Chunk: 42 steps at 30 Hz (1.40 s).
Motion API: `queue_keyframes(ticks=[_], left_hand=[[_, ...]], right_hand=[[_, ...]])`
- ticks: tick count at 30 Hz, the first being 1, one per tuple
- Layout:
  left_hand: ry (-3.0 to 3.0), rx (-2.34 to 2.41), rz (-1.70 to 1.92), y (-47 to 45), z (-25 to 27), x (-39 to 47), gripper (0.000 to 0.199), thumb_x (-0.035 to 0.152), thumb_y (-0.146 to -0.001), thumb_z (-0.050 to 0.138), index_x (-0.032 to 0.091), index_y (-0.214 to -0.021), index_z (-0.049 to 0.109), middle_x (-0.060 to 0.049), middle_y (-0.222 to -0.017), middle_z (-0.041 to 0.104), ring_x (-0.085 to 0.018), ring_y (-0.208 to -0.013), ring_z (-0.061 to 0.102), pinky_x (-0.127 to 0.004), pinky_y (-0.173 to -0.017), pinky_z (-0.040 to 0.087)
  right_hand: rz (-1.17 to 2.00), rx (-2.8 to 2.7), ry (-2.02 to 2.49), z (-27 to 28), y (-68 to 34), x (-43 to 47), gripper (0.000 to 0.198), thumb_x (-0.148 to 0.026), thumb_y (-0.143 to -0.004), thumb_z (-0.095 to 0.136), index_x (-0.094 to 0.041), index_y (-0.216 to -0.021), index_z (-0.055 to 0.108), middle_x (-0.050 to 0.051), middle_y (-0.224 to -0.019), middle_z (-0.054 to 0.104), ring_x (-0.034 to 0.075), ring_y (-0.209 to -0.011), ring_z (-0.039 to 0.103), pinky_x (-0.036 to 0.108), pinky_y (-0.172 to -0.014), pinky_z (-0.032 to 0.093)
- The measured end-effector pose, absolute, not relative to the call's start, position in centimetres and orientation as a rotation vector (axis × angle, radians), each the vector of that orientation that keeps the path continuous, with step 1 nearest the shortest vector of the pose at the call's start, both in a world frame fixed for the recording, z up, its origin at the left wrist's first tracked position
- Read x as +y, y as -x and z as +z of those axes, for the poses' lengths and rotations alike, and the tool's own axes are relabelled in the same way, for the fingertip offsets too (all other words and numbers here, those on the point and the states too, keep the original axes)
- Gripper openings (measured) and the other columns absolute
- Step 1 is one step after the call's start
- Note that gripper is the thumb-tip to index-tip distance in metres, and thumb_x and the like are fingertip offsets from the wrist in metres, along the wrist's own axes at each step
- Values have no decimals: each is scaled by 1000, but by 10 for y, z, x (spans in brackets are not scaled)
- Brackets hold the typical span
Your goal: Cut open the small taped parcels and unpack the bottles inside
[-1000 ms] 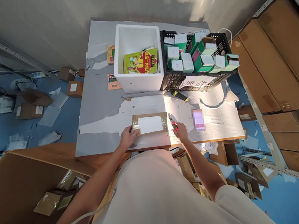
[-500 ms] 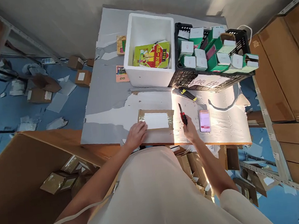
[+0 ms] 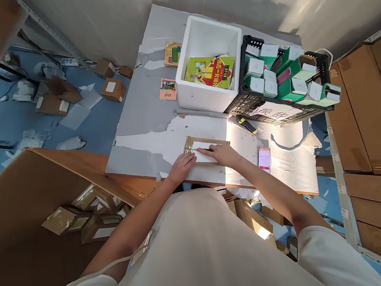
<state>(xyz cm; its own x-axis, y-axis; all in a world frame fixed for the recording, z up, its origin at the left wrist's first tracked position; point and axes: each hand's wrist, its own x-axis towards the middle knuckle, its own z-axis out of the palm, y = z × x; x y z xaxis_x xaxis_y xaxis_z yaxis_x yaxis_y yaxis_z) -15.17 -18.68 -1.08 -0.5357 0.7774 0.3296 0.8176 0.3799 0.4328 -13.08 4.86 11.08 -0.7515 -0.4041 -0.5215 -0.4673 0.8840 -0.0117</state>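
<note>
A small taped cardboard box [image 3: 188, 146] with a white label [image 3: 198, 145] lies at the front of the table. My left hand [image 3: 182, 167] rests flat on its near left corner, fingers stretched out. In my closed right hand [image 3: 225, 154] is a utility knife [image 3: 208, 149], mostly covered by the fingers. The index finger reaches along it, and its tip points left over the label, close to the taped end. Whether the blade touches the box I cannot tell.
A white foam box [image 3: 206, 96] with colourful booklets stands behind, beside a black crate [image 3: 240, 105] full of green-and-white cartons. A black-and-yellow cutter [image 3: 247, 125] and a phone [image 3: 264, 159] lie to the right. A large open carton [image 3: 69, 171] holding parcels stands at left.
My right hand has moved left with the utility knife, from beside the box to over its label. My left hand stays at the box's left corner. The view has turned a little.
</note>
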Motion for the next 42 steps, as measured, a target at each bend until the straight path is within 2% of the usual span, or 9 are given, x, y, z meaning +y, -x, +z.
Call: queue_keyframes(ticks=[6,11,22,27,33,36,39,40,42], left_hand=[[1487,-2544,-853,155,-13,-186,35,11,-93,37,19,-120,58,-11,-122,64,-21,-124,52,-45,-101,45],[1464,-2560,-856,156,-15,-185,35,12,-94,36,19,-120,59,-12,-120,65,-21,-123,52,-45,-101,44],[1416,-2691,-787,154,-16,-187,37,16,-94,35,22,-122,58,-10,-123,64,-20,-125,51,-44,-102,42],[1370,-2692,-762,152,-13,-186,35,17,-95,36,26,-119,59,-7,-123,65,-18,-121,55,-42,-102,38],[1263,-2766,-732,147,-3,-182,32,20,-95,39,30,-118,59,-6,-123,65,-21,-115,59,-46,-95,31],[1243,-2823,-720,147,7,-183,31,21,-94,40,31,-116,60,-6,-121,66,-24,-112,60,-51,-96,26],[1315,-2868,-668,153,22,-177,31,32,-90,49,28,-118,59,-10,-121,65,-28,-114,58,-54,-99,21],[1368,-2865,-643,158,27,-172,37,39,-86,54,26,-121,58,-12,-124,62,-31,-117,55,-55,-101,21],[1502,-2838,-589,169,37,-157,66,55,-74,64,21,-129,51,-18,-135,52,-36,-127,44,-54,-104,20]], right_hand=[[222,2478,613,115,135,39,64,-20,-96,27,-39,-149,-1,12,-119,56,25,-93,62,32,-70,45],[213,2477,587,110,136,40,65,-25,-96,30,-39,-149,-5,13,-120,55,26,-95,62,33,-71,45],[222,2457,432,115,121,63,63,-16,-94,32,-40,-149,15,13,-114,59,24,-88,64,31,-67,43],[262,2388,272,133,84,114,76,-3,-85,38,-42,-148,18,11,-106,61,21,-76,64,29,-60,40],[280,2408,176,145,50,140,84,1,-81,39,-45,-147,16,10,-104,60,22,-81,61,27,-56,36],[105,2452,37,144,32,152,76,-5,-85,39,-42,-148,18,8,-102,61,20,-77,61,25,-55,36],[-239,2546,-240,132,8,159,62,-20,-93,34,-32,-151,15,7,-103,64,19,-75,62,26,-57,40],[-388,2567,-326,126,1,158,61,-24,-94,31,-27,-152,11,7,-102,65,19,-74,63,26,-59,43],[-672,2581,-438,112,-9,147,62,-28,-95,29,-18,-152,6,8,-98,67,21,-75,64,29,-64,47]])
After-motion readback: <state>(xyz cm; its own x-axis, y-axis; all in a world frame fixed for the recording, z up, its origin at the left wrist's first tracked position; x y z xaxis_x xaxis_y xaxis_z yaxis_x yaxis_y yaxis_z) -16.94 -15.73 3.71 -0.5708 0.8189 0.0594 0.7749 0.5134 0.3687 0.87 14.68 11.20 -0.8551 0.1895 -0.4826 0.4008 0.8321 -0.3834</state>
